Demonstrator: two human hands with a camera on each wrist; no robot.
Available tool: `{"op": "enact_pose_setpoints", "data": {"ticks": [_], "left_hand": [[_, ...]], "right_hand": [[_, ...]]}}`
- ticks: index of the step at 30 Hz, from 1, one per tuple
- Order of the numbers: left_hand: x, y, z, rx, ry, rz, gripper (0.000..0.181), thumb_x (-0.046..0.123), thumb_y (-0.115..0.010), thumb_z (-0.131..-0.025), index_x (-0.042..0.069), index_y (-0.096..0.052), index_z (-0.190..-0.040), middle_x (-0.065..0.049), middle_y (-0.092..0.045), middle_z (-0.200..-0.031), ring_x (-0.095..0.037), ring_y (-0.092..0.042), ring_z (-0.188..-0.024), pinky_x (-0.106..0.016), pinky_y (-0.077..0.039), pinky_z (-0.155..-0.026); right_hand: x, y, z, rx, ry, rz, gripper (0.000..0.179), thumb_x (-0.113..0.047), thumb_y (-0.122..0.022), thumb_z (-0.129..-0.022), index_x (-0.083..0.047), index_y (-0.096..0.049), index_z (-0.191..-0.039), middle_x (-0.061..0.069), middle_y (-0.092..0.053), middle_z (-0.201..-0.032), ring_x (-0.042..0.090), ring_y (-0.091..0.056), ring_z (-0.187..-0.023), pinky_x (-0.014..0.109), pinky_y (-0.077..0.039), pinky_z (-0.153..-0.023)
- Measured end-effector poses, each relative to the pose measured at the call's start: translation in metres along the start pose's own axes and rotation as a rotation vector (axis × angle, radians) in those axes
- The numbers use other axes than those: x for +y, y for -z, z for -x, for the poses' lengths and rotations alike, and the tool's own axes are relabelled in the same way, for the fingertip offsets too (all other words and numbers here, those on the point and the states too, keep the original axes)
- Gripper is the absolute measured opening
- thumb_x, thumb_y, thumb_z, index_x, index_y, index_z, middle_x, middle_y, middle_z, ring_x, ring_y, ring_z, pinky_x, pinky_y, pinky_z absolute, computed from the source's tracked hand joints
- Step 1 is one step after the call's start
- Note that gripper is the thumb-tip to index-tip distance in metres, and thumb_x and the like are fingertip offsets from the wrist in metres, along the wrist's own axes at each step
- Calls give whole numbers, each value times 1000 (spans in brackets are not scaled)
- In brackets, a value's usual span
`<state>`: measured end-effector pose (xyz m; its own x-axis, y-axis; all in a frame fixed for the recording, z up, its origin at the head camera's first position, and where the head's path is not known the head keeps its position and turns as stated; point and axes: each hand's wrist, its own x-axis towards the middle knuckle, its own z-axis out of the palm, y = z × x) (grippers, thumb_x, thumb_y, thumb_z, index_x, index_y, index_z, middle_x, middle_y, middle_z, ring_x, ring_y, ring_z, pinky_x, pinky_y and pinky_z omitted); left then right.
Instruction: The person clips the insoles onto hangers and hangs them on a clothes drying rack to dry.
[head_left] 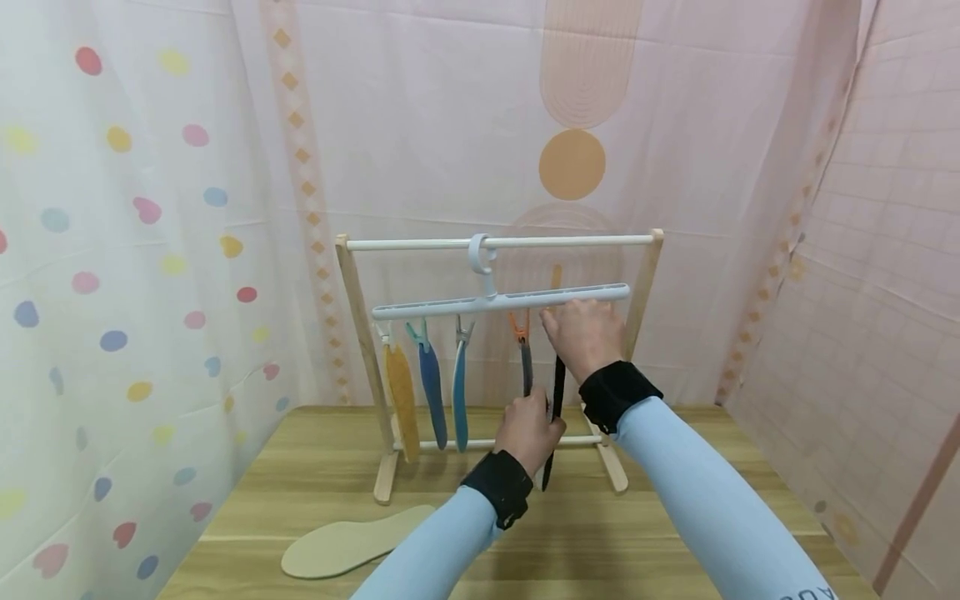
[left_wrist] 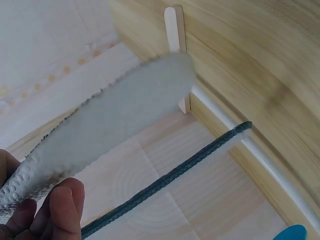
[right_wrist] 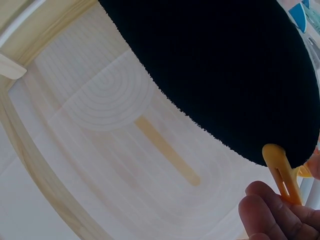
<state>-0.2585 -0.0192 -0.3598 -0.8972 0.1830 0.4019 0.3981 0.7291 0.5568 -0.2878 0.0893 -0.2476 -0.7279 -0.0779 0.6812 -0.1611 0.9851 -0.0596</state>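
Observation:
A black insole (head_left: 559, 385) hangs edge-on below the light-blue hanger (head_left: 442, 308). My left hand (head_left: 528, 429) grips its lower part. Seen from the left wrist, the insole's pale underside (left_wrist: 125, 110) shows, with fingers (left_wrist: 65, 205) curled at its edge. Up under the hanger's right end, my right hand (head_left: 588, 335) pinches a yellow clip (right_wrist: 281, 170), whose jaws lie over the insole's tip in the right wrist view. Beside it hangs a dark grey insole (head_left: 527, 368) from an orange clip (head_left: 520, 327).
Yellow (head_left: 401, 400), dark blue (head_left: 432, 396) and light-blue (head_left: 460, 396) insoles hang from clips at the hanger's left. A wooden rack with a white rod (head_left: 585, 241) carries the hanger. One beige insole (head_left: 345, 543) lies on the wooden table (head_left: 247, 517), partly behind my left forearm.

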Motion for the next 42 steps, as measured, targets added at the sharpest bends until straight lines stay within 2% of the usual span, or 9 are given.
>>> {"op": "enact_pose_setpoints", "data": {"ticks": [5, 9, 20, 28, 35, 42], "left_hand": [[-1, 0, 1, -16, 2, -8, 19, 17, -73, -89, 6, -57, -93, -2, -58, -66, -14, -53, -49, -28, -42, -46], [-3, -1, 1, -17, -10, -19, 20, 19, -72, -90, 8, -56, -90, -1, -54, -63, -13, -50, -47, -27, -40, -45], [-7, 0, 4, -25, -28, -27, 28, 30, -72, -92, 6, -58, -92, 0, -52, -60, -12, -49, -48, -26, -38, -45], [-10, 1, 7, -38, -8, -13, 40, 42, -72, -90, 4, -63, -101, -5, -62, -69, -13, -56, -54, -28, -45, -51], [-16, 3, 12, -48, 10, -34, 50, 51, -70, -89, 3, -62, -101, -1, -50, -58, -13, -49, -50, -28, -42, -49], [-25, 5, 15, -62, 26, -13, 51, 52, -69, -89, 3, -62, -102, -1, -52, -60, -13, -51, -52, -31, -45, -53]], "right_hand": [[-2, -1, 0, 2, -22, 1, 66, -49, -59, -97, -12, -38, -47, -2, -26, -46, 13, -29, -36, 27, -22, -35], [-3, -2, 1, 6, -31, 5, 65, -51, -60, -96, -12, -38, -48, -2, -25, -48, 12, -26, -37, 27, -22, -35], [-5, -3, 4, 1, -22, -4, 66, -54, -59, -95, -12, -36, -49, -2, -24, -48, 12, -23, -38, 27, -21, -36], [-5, -4, 6, 1, 2, -17, 68, -57, -56, -96, -13, -36, -48, -2, -24, -48, 13, -26, -41, 26, -21, -37], [-2, -6, 10, 35, 31, 17, 70, -57, -56, -95, -13, -34, -46, -3, -22, -49, 12, -24, -40, 26, -20, -37], [0, -7, 18, 38, 26, 53, 68, -61, -55, -94, -13, -32, -52, -4, -18, -49, 10, -18, -39, 25, -18, -37]]}}
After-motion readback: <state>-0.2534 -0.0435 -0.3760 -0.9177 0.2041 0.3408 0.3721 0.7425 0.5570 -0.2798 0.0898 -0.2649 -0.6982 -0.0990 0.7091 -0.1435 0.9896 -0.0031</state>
